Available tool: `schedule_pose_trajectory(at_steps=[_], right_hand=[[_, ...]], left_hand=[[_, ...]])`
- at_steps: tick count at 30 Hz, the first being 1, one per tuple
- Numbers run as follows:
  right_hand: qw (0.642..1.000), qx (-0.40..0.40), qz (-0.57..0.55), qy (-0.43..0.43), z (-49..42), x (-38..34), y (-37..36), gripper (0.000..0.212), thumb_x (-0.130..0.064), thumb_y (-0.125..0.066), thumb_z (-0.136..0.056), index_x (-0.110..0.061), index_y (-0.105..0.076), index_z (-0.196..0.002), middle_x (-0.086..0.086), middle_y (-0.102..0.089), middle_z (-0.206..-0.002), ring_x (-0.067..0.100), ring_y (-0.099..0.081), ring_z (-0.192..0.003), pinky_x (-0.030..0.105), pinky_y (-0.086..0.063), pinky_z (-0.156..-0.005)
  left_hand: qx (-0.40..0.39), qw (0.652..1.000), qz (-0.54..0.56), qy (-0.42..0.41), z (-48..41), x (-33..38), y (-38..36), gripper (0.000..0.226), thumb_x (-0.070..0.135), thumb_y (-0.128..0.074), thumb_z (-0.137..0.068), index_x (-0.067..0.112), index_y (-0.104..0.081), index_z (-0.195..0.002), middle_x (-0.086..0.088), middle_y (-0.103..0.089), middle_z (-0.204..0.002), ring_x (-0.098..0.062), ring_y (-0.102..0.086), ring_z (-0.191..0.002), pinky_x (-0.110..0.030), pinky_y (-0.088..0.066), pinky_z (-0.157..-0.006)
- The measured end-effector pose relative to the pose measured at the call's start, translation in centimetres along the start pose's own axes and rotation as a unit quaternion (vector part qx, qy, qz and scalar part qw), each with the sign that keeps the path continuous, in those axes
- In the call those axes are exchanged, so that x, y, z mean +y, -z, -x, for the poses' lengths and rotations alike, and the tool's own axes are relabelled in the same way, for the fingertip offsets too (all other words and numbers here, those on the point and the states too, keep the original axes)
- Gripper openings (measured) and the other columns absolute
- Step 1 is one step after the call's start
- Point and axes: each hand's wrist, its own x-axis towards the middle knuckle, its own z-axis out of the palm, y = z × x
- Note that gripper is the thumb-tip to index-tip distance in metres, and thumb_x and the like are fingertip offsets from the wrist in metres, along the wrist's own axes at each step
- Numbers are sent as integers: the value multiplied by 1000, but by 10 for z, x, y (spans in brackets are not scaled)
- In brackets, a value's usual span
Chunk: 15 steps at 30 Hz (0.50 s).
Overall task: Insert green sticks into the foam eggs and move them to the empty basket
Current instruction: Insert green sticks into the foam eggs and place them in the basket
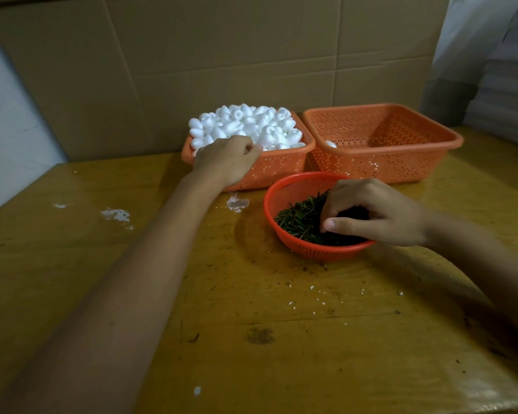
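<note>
My left hand [226, 161] is on the near edge of the orange basket [281, 170] at the back left. That basket is piled high with white foam eggs [251, 124]. My fingers [249, 148] are bent down over the eggs. I cannot tell if they have one.

My right hand [377, 212] is in the small round red basket [270, 201], which sits close in front of the two orange ones. It is full of thin green sticks [296, 219]. My fingertips are down in the pile and my thumb [343, 225] lies flat across it. I cannot tell if I have pinched a stick.

The second orange basket [383, 164] stands at the back right, touching the egg basket. One white egg [330, 144] lies in its near left corner.

All three baskets sit on the yellow-brown wooden counter [251, 324]. It has white smears [115, 215] on the left, and small white and dark crumbs [311, 288] in front of the round basket. A big sheet of brown cardboard [222, 55] stands behind the baskets.
</note>
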Motion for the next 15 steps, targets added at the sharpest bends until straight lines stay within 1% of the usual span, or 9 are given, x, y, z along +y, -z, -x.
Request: schedule_pose_trajectory(at_steps=[2,5,7,9,11,13,15], right_hand=[[1000,1,-1,-2,0,1,-1,50,-58,-49,-99,-18,-78,-92,-10,-75,-92,13,-66,-96,45,-51,-86],[1000,3,0,0,1,0,0,50,-59,-50,-100,-18,-78,-92,-10,-75,-92,13,-66,-96,44,-51,-85],[1000,2,2,2,0,0,0,50,-58,-50,-100,-18,-78,-91,-10,-74,-92,13,-66,-96,44,-51,-86],[1000,1,3,1,0,0,-1,49,-56,-50,-100,-17,-78,-91,-9,-75,-92,14,-66,-95,43,-50,-86],[1000,2,2,2,0,0,0,49,-55,-51,-100,-16,-78,-91,-9,-75,-92,15,-66,-95,43,-51,-86],[1000,4,2,5,0,-1,0,49,-55,-51,-100,-16,-78,-91,-8,-75,-92,15,-67,-95,43,-51,-86],[1000,5,1,6,-1,-1,-1,49,-55,-51,-100,-15,-78,-90,-8,-75,-91,15,-67,-95,44,-51,-86]], left_hand=[[5,1000,14,0,-2,0,0,47,58,-42,-108,21,-70,-106,0,-73,-100,-24,-65,-100,-39,-46,-79],[27,999,43,16,-4,0,3,43,60,-49,-104,23,-71,-109,3,-73,-103,-20,-64,-99,-36,-46,-80],[40,998,50,29,-6,-1,5,38,59,-56,-101,26,-72,-109,7,-71,-103,-16,-62,-97,-31,-43,-75],[50,995,70,44,-7,-1,6,27,53,-64,-97,29,-74,-105,11,-70,-98,-10,-62,-94,-24,-37,-65],[75,990,106,56,-7,-1,4,15,41,-70,-94,29,-77,-99,14,-70,-87,-3,-63,-84,-18,-33,-59],[114,980,148,62,-5,0,2,5,31,-76,-90,27,-78,-93,14,-72,-83,3,-64,-80,-13,-34,-58],[155,970,181,55,-3,1,1,6,25,-82,-85,25,-78,-89,11,-77,-89,1,-68,-86,-12,-41,-64]])
